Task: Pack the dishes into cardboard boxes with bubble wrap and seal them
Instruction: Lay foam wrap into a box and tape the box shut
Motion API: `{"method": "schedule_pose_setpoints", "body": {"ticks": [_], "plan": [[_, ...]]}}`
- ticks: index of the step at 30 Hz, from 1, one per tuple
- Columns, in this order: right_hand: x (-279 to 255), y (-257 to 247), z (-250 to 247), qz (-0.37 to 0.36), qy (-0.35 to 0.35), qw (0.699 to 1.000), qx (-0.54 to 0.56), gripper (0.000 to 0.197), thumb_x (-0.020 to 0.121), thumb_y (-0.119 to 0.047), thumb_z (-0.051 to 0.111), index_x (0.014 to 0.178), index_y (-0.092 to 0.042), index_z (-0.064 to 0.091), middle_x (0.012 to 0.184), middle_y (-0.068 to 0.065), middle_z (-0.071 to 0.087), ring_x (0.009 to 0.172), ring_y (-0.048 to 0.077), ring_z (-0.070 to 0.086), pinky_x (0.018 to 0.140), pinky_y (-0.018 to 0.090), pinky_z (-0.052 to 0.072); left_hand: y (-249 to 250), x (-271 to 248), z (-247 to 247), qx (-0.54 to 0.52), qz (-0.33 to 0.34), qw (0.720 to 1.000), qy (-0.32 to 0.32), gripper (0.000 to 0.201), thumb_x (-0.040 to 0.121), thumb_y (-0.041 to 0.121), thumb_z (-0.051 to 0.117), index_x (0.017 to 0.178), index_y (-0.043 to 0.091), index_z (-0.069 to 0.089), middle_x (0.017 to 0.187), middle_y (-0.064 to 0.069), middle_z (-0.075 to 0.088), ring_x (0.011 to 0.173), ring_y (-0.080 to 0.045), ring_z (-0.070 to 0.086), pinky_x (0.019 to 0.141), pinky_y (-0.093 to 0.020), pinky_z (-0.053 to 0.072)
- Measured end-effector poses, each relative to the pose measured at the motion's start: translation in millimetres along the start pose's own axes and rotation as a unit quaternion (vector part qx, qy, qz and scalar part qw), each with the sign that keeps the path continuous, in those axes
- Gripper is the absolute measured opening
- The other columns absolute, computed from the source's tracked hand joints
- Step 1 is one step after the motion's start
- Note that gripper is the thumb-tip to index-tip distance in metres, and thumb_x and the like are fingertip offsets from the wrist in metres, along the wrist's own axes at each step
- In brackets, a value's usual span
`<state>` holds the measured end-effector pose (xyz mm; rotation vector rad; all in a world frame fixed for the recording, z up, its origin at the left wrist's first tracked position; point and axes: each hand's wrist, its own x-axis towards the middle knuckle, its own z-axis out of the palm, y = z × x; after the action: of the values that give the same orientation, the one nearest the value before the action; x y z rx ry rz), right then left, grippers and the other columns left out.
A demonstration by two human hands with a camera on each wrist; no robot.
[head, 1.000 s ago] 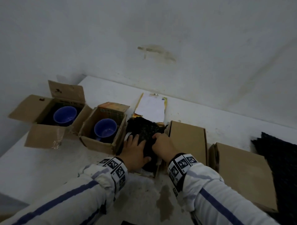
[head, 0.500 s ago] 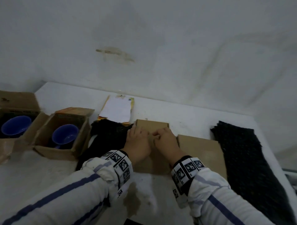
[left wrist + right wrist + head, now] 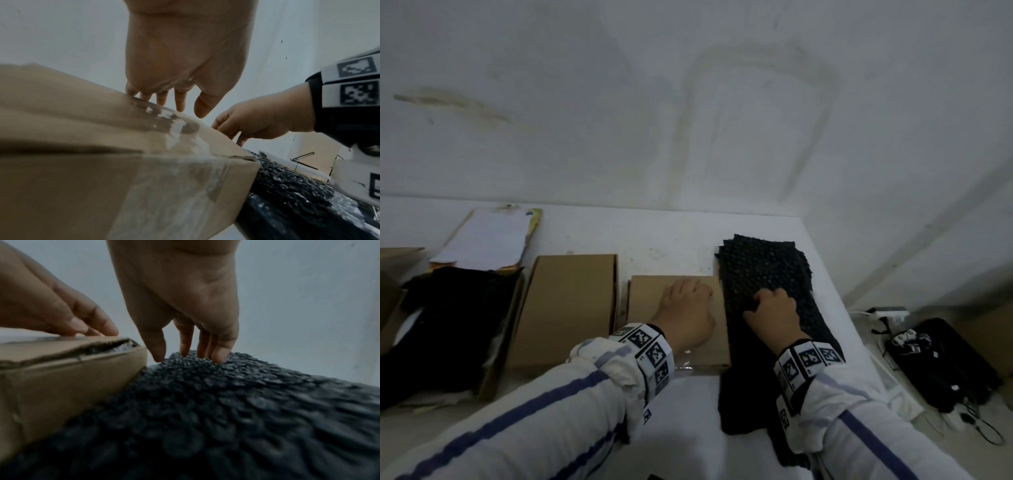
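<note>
My left hand [image 3: 688, 298] lies flat with straight fingers on the lid of a closed cardboard box [image 3: 650, 308] at the table's middle right. In the left wrist view its fingertips [image 3: 179, 104] touch the box top [image 3: 123, 178], which carries clear tape. Just right of the box lies a stack of black bubble wrap [image 3: 767, 270]. My right hand [image 3: 770, 301] presses into it: the fingertips [image 3: 218, 356] and thumb dig into the wrap [image 3: 226, 402], which bulges slightly between them. Nothing is lifted.
A second closed box [image 3: 571, 308] stands left of the first. Further left an open box [image 3: 500, 342] holds black wrap [image 3: 448, 325], with a white paper [image 3: 489, 236] behind it. Black devices and cables [image 3: 941, 359] lie off the table's right edge. The wall is close behind.
The view has swung right. Both hands left the wrap-filled open box, passed over the middle box, and now the left rests on the right box and the right on the bubble wrap.
</note>
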<state>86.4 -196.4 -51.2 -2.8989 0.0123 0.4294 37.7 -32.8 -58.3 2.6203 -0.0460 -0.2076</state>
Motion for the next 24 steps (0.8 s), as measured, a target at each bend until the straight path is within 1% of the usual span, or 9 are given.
{"method": "schedule_pose_setpoints", "body": {"ticks": [3,9,13,15,17,18,20,22,24], "plan": [[3,16,10,-0.016,-0.030,0.999,-0.026,0.048,0.087,-0.034,0.059,0.127,-0.011,0.045,0.131,0.014,0.035,0.123,0.034,0.034,0.100,0.041,0.037,11,6,12,0.008,-0.001,1.000,0.006,0.045,0.086,0.021,0.046,0.130,0.019,0.041,0.139,-0.004,0.035,0.136,-0.025,0.024,0.112,-0.037,0.018],[3,30,18,-0.080,-0.001,0.996,-0.050,0.027,0.092,-0.023,0.051,0.115,-0.010,0.058,0.123,0.013,0.042,0.115,0.033,0.040,0.096,0.037,0.040,17,7,22,0.012,0.001,0.999,0.043,0.045,0.086,0.023,0.047,0.130,0.019,0.044,0.135,-0.005,0.041,0.132,-0.025,0.030,0.112,-0.037,0.021],[1,31,11,-0.093,0.037,0.995,-0.022,0.024,0.092,-0.025,0.053,0.108,-0.013,0.065,0.117,0.012,0.048,0.110,0.033,0.046,0.090,0.034,0.043,17,5,19,-0.018,0.009,0.999,0.041,0.040,0.091,0.024,0.046,0.130,0.018,0.046,0.134,-0.004,0.043,0.130,-0.024,0.034,0.110,-0.036,0.026],[-1,23,-1,-0.097,0.074,0.992,0.012,0.022,0.089,-0.027,0.056,0.102,-0.015,0.069,0.111,0.012,0.051,0.106,0.033,0.050,0.086,0.034,0.045,18,6,14,-0.047,0.019,0.998,0.043,0.034,0.093,0.034,0.044,0.121,0.017,0.052,0.124,-0.004,0.051,0.120,-0.024,0.043,0.103,-0.038,0.034],[-3,8,-14,-0.124,0.092,0.986,0.055,0.020,0.085,-0.026,0.059,0.093,-0.013,0.072,0.103,0.014,0.054,0.100,0.034,0.053,0.084,0.035,0.047,22,4,5,-0.116,0.021,0.992,0.052,0.040,0.091,0.050,0.037,0.098,0.017,0.058,0.098,-0.002,0.059,0.098,-0.024,0.054,0.086,-0.039,0.043],[-5,-2,-19,-0.149,0.095,0.982,0.073,0.019,0.083,-0.025,0.060,0.089,-0.012,0.072,0.099,0.014,0.055,0.098,0.034,0.054,0.083,0.035,0.047,25,1,-1,-0.179,0.013,0.982,0.051,0.047,0.091,0.055,0.034,0.090,0.015,0.058,0.088,-0.003,0.060,0.088,-0.024,0.056,0.079,-0.040,0.045],[-12,-24,-24,-0.205,0.089,0.971,0.086,0.019,0.082,-0.026,0.061,0.086,-0.011,0.072,0.096,0.014,0.056,0.097,0.033,0.054,0.081,0.035,0.047,28,-5,-19,-0.296,-0.033,0.954,0.044,0.051,0.096,0.054,0.034,0.092,0.010,0.058,0.091,-0.006,0.062,0.088,-0.022,0.058,0.077,-0.037,0.045],[-21,-48,-25,-0.247,0.070,0.962,0.093,0.018,0.083,-0.025,0.060,0.089,-0.013,0.072,0.097,0.012,0.057,0.100,0.029,0.054,0.083,0.032,0.045,18,-9,-33,-0.329,-0.096,0.936,0.075,0.036,0.098,0.041,0.040,0.096,0.009,0.057,0.094,-0.007,0.060,0.088,-0.022,0.057,0.074,-0.034,0.042],[-29,-69,-25,-0.266,0.044,0.955,0.123,0.016,0.083,-0.022,0.062,0.094,-0.015,0.072,0.103,0.010,0.056,0.103,0.023,0.053,0.087,0.026,0.040,-3,-15,-43,-0.355,-0.164,0.911,0.130,0.023,0.094,0.026,0.045,0.096,0.007,0.057,0.094,-0.012,0.062,0.086,-0.027,0.059,0.071,-0.035,0.044]]}}
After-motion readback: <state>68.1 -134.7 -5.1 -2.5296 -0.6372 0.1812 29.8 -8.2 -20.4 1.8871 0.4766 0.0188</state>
